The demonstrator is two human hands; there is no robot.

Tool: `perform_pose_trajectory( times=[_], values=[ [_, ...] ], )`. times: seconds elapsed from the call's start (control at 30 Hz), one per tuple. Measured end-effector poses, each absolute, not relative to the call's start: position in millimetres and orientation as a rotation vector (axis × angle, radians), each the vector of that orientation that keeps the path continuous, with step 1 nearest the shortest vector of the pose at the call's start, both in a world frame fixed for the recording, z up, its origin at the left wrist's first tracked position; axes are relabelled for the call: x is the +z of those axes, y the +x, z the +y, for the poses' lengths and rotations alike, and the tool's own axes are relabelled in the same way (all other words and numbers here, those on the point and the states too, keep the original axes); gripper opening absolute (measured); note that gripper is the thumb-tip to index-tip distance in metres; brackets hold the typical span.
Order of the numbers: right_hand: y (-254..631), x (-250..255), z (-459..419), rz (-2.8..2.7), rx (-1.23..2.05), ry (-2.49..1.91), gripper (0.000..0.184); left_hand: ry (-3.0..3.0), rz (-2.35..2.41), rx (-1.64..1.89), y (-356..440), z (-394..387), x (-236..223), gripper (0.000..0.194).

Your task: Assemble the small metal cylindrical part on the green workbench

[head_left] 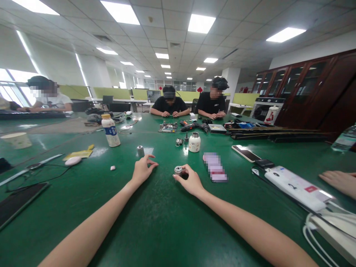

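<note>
Toward the far edge of the green bench lie a circuit board and a power drill, with a small pale jar standing nearer. A bottle with a blue label stands toward the left edge; toward the right edge lie a phone and a long white device with cables. A pixelated pink item borders the right hand.

That hand pinches a short metal cylinder upright at mid-bench, its round silver top marked with dark spots. The left hand, thumb and fingers spread, is beside an upright grey cylinder; whether they touch is hard to tell.
</note>
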State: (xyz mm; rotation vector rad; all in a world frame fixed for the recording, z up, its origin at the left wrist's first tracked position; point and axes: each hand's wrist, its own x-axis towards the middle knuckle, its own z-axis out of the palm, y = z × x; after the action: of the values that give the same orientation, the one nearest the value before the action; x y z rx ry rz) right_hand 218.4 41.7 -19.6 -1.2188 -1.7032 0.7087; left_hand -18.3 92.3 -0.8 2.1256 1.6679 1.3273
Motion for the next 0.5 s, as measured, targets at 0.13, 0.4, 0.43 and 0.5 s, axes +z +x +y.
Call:
perform_pose_trajectory(
  times=[0.13, 0.4, 0.43, 0.5],
  values=[
    [218, -19, 42, -1.701, 0.717, -1.216, 0.029, 2.064, 1.473, 1.599, 22, 73, 20, 0.021],
    [217, -17, 41, -1.71, 0.71, -1.202, 0.027, 2.188, 1.201, 1.429, 62, 49, 32, 0.026],
    [217, -17, 41, -1.709, 0.712, -1.201, 0.027, 2.2, 1.215, 1.416, 62, 49, 31, 0.026],
    [217, -17, 40, -1.707, 0.721, -1.194, 0.027, 2.232, 1.238, 1.386, 61, 50, 30, 0.024]
  ],
)
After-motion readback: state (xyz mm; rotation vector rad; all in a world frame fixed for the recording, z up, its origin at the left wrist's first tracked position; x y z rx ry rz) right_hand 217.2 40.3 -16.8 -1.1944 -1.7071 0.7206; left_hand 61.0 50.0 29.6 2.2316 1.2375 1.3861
